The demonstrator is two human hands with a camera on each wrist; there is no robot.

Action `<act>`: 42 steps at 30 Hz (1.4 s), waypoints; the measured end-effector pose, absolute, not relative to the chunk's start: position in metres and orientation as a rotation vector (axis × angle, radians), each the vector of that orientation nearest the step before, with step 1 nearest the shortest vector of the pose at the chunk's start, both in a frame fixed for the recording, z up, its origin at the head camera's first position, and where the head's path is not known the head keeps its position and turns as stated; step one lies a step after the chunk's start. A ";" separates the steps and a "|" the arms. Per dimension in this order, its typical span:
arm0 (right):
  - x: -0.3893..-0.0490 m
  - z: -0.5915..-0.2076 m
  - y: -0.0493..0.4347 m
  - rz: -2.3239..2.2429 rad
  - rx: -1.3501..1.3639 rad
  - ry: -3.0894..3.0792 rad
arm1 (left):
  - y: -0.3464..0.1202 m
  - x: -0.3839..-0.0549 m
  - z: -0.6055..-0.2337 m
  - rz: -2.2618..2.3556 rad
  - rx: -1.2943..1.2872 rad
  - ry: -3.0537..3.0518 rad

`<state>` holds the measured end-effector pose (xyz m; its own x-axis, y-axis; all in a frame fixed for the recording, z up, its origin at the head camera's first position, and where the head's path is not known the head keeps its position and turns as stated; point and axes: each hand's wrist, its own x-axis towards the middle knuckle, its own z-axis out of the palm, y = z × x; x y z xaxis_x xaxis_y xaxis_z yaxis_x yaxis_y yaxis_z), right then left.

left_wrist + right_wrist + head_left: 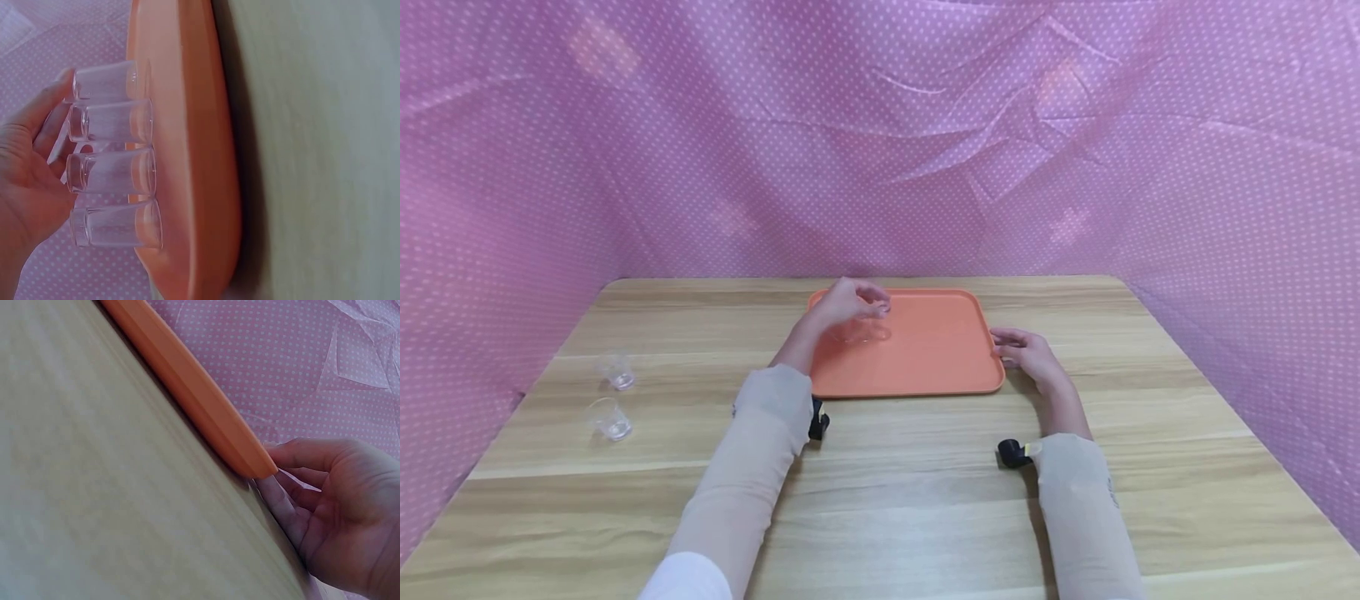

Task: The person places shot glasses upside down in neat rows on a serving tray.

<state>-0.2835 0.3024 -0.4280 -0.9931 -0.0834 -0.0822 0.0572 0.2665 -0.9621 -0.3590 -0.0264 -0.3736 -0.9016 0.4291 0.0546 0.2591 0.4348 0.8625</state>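
Pink cloth hangs round a wooden table bearing an orange tray. The right hand, fingers relaxed, touches the tray's right edge, while the left hand pinches the end glass of four lined up, seemingly upside down, at the tray's left. Two other glasses sit on the table's left side.

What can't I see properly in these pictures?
Head view: the glasses by the left hand look too faint and see-through to count.
Head view: the two glasses at the left are too small and clear to tell if anything's inside.
Right wrist view: the orange tray hides some fingertips of the right hand.
Left wrist view: the top edge cuts off the tray.
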 end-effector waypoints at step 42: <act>-0.284 -0.431 0.302 -1.878 -0.066 2.397 | -0.024 -0.356 -0.375 1.345 0.677 2.547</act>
